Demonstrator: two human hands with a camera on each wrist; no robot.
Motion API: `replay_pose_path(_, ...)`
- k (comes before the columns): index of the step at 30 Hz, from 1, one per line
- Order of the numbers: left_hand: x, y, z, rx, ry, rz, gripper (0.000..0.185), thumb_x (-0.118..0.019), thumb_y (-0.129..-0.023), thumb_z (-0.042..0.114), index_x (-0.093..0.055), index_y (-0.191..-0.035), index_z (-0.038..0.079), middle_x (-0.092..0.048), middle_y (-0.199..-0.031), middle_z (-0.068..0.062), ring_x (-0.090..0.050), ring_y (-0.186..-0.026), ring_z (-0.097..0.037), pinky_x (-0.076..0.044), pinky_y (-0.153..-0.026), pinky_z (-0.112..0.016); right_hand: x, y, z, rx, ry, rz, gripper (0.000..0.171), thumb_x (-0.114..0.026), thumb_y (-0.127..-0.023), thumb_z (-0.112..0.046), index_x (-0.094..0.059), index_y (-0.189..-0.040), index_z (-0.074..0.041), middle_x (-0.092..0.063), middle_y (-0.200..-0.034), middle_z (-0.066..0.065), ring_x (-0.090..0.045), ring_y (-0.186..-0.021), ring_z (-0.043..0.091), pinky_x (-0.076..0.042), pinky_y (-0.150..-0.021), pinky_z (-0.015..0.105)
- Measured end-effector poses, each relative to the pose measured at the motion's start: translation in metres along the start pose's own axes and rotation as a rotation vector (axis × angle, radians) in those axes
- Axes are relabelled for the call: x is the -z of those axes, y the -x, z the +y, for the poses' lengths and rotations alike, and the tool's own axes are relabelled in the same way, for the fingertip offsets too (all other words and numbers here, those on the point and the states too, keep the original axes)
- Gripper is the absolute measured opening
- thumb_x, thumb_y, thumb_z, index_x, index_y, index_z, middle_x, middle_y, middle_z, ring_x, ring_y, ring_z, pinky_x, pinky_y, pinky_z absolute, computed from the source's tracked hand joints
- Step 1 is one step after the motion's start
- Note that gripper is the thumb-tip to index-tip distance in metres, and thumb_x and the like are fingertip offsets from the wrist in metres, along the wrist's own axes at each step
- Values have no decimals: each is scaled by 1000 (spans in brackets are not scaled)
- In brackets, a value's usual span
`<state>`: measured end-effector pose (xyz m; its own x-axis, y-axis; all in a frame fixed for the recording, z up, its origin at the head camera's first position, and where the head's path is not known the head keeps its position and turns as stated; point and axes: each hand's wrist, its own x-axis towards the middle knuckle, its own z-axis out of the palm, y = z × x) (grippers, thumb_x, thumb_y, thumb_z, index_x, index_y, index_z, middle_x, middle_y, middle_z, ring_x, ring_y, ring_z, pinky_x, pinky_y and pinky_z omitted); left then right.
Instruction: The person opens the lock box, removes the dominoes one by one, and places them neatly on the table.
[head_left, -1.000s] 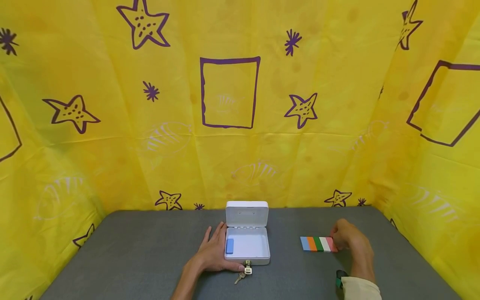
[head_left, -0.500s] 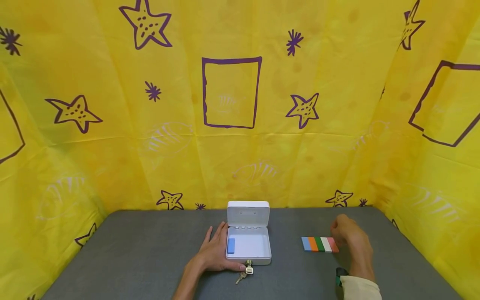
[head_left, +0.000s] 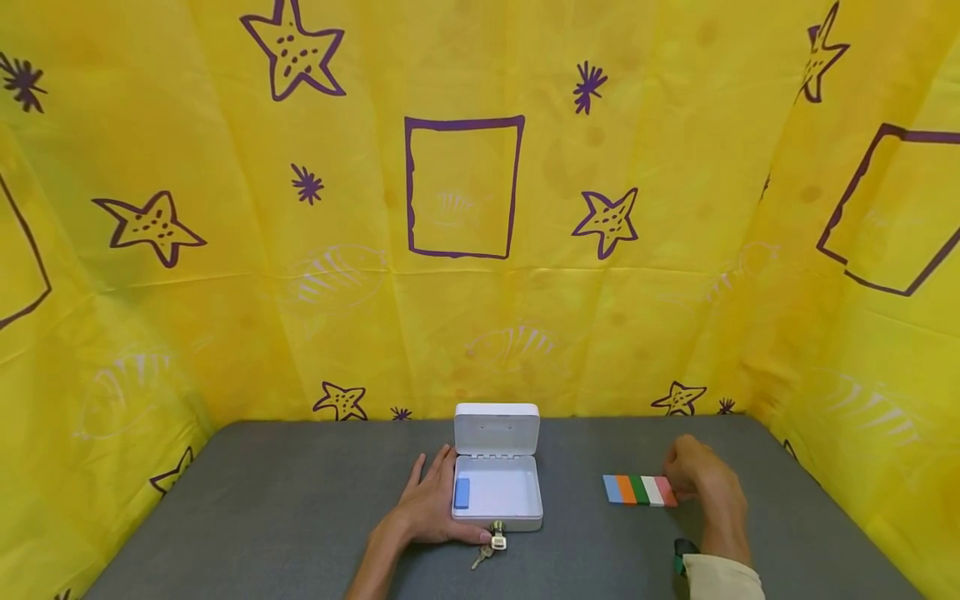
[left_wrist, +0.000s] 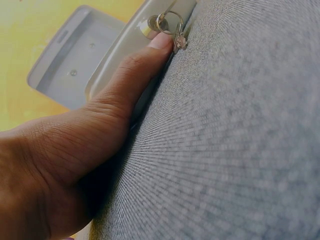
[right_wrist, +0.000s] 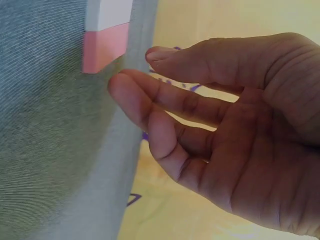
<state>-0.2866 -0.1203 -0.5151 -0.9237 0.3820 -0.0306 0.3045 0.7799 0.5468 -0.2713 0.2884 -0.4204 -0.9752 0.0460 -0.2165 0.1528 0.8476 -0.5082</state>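
A small white box (head_left: pixel 534 500) stands open on the grey table, its lid (head_left: pixel 496 429) upright at the back. A blue block (head_left: pixel 462 492) lies inside at the left. My left hand (head_left: pixel 431 502) rests flat against the box's left side with straight fingers. Its thumb (left_wrist: pixel 150 52) lies along the front by the keys (left_wrist: pixel 170 25) hanging from the lock. A row of coloured blocks (head_left: pixel 637 489) lies to the right. My right hand (head_left: pixel 690 475) hovers at its pink end (right_wrist: pixel 105 47), fingers loosely bent and holding nothing.
Yellow cloth with purple stars and squares (head_left: pixel 461 187) walls the table on three sides. Grey table surface (head_left: pixel 285 500) stretches to the left of the box and between the box and the blocks.
My right hand has shifted only slightly beside the pink block. The left hand, the box and the blocks stay where they were.
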Motion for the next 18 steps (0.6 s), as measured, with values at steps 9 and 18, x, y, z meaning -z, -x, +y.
replay_pose_path(9,0,1,1,7,-1,-14,142,-84,-63,79,-20,-162,0,-23,-172,-26,-19,-162,-41,0,-132,-65,6,2,-32,154,-50,-33,23,-59,-82,4,-66,-104,9,-67,-90,16,-58,-75,24,-52,-65,36)
replay_pose_path(18,7,7,9,-2,-2,-28,140,-85,-66,75,-19,-162,-3,-23,-171,-28,-19,-162,-43,-1,-132,-66,-11,7,-87,383,-113,-83,11,-67,-85,1,-73,-94,5,-70,-88,11,-58,-73,19,-53,-65,32)
